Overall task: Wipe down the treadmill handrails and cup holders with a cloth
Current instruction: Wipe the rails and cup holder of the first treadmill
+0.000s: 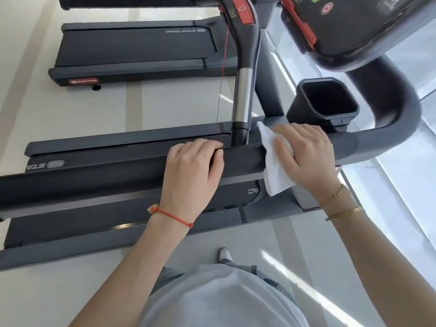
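On the handrail (118,175), just below the cup holder (324,102), the right hand (304,156) presses a soft, light, floppy cloth (273,166) flat, best held bunched under the palm, while the left hand (193,171) grips the rail.

Both forearms bare, no sleeves visible to the frame edge. Left hand (193,171): thin red braided string bracelet (173,217) at the wrist, with a small pale bead or charm on its outer side and a small knot on the inner side. Right hand (304,156): two slim gold-coloured bracelets (342,202), one a fine chain near the wrist, the other a flatter band slightly further up the forearm. No rings visible; nails short and unpainted. Torso in a plain light grey T-shirt (224,300). Grey denim-like trousers (266,274) show below its hem. One light grey shoe (225,254) tip visible on the floor.
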Motion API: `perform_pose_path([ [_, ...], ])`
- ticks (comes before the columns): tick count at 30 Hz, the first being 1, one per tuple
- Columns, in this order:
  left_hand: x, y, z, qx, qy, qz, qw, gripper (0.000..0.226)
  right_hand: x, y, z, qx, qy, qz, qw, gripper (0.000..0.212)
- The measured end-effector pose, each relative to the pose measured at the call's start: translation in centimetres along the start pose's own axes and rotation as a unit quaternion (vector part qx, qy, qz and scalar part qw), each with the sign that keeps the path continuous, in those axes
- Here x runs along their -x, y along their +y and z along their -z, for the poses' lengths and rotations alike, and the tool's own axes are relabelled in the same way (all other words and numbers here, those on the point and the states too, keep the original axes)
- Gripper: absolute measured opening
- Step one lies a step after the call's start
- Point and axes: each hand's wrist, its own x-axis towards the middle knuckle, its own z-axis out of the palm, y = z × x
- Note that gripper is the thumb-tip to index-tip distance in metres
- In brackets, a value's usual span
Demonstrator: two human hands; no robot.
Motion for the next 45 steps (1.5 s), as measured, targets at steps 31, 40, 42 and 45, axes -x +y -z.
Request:
perform_pose_path([
  [31, -1.1, 3.1, -3.4, -0.108, 0.063, 0.023, 0.992, 0.029, 0.8, 5.8, 0.3, -0.012, 0.024, 0.021, 0.999, 0.027],
  [40, -1.0, 2.8, -3.9, -0.130, 0.077, 0.012, 0.988, 0.028, 0.0, -0.6, -2.0, -0.053, 0.002, 0.125, 0.991, 0.030],
  [42, -1.0, 2.7, -3.8, -0.122, 0.068, 0.012, 0.990, 0.027, 0.7, 1.7, -1.3, -0.039, 0.011, 0.146, 0.988, 0.032],
  [45, -1.0, 2.9, -3.7, -0.114, 0.063, 0.016, 0.991, 0.030, 1.3, 5.8, 0.0, -0.012, 0.051, 0.069, 0.996, 0.028],
])
